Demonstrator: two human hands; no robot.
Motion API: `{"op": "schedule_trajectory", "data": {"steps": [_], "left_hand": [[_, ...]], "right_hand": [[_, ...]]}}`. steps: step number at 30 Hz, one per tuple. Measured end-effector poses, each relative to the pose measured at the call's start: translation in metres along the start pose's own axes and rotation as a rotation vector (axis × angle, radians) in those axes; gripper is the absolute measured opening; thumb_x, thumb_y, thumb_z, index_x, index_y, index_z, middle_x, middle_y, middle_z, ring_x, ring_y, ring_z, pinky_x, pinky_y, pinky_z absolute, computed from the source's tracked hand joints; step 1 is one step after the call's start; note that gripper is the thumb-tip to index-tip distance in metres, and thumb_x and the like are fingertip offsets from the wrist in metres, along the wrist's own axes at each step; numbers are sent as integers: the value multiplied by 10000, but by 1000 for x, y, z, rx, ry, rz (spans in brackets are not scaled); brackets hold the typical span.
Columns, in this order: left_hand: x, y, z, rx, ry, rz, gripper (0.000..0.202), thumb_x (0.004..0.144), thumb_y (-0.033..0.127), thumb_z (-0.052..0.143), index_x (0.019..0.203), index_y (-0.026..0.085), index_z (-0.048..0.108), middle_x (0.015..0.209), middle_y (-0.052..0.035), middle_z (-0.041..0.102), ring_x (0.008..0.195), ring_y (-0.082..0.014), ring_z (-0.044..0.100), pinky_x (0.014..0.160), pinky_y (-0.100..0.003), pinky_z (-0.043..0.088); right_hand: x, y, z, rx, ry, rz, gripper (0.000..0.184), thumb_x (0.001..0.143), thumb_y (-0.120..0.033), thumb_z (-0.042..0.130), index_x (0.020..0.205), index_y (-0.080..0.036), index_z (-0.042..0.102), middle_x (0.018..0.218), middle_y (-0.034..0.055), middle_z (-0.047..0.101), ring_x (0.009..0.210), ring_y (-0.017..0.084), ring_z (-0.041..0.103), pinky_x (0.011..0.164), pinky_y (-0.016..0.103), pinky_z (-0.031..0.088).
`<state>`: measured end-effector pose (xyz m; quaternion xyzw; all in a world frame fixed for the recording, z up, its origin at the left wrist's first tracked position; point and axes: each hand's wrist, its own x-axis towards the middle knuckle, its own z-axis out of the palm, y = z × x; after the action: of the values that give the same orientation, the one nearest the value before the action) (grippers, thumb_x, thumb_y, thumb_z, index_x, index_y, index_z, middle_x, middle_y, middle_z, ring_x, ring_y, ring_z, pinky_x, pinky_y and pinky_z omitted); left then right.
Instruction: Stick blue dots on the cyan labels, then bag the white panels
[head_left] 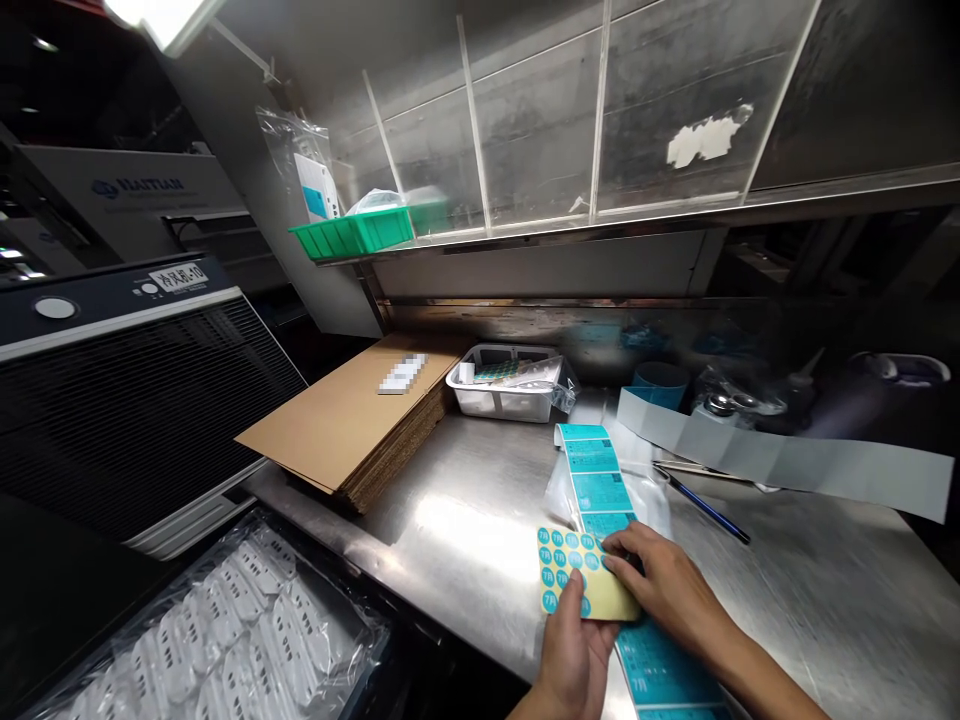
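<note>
My left hand (pixel 576 650) holds a yellow backing sheet of round teal stickers (pixel 585 572) from below, with the thumb on its face. My right hand (pixel 666 590) comes in from the right, and its fingertips pinch the sheet's upper right part. Under both hands lies a long strip of teal rectangular labels (pixel 598 490), running from the steel table (pixel 465 520) down past the table's front edge. Part of the strip is hidden by the sheet and my hands. A clear plastic bag (pixel 645 503) lies beneath the strip.
A blue pen (pixel 705 507) and a long grey strip (pixel 780 455) lie right of my hands. Behind stand a flat cardboard stack (pixel 337 425) and a white tray (pixel 502 400) holding label sheets. A bagged bin of white plastic parts (pixel 217 630) sits below the table's left edge.
</note>
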<state>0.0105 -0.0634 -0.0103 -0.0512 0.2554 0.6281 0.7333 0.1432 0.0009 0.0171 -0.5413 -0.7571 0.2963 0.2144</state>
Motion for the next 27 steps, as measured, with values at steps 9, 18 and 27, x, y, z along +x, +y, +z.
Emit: {"op": "schedule_trajectory", "data": {"steps": [9, 18, 27], "left_hand": [[0, 0, 0, -24, 39, 12, 486, 906, 304, 565, 1318, 71, 456, 1227, -186, 637, 1198, -312, 567, 1033, -439, 462], [3, -1, -6, -2, -1, 0, 419, 907, 348, 559, 1203, 51, 550, 1202, -193, 648, 1189, -317, 572, 1011, -424, 476], [3, 1, -4, -5, -7, -55, 444, 936, 327, 500, 1268, 33, 498, 1193, -196, 656, 1182, -306, 580, 1023, -417, 466]], "right_hand": [[-17, 2, 9, -40, 39, 52, 224, 918, -428, 474, 1012, -288, 622, 1005, 6, 602, 910, 179, 586, 781, 317, 435], [-22, -1, 17, -8, 104, 56, 180, 925, -397, 474, 915, -279, 609, 967, -9, 608, 870, 171, 582, 751, 304, 425], [-20, 3, 20, 244, 117, 97, 175, 887, -373, 527, 798, -234, 587, 814, -24, 611, 762, 155, 567, 697, 275, 423]]}}
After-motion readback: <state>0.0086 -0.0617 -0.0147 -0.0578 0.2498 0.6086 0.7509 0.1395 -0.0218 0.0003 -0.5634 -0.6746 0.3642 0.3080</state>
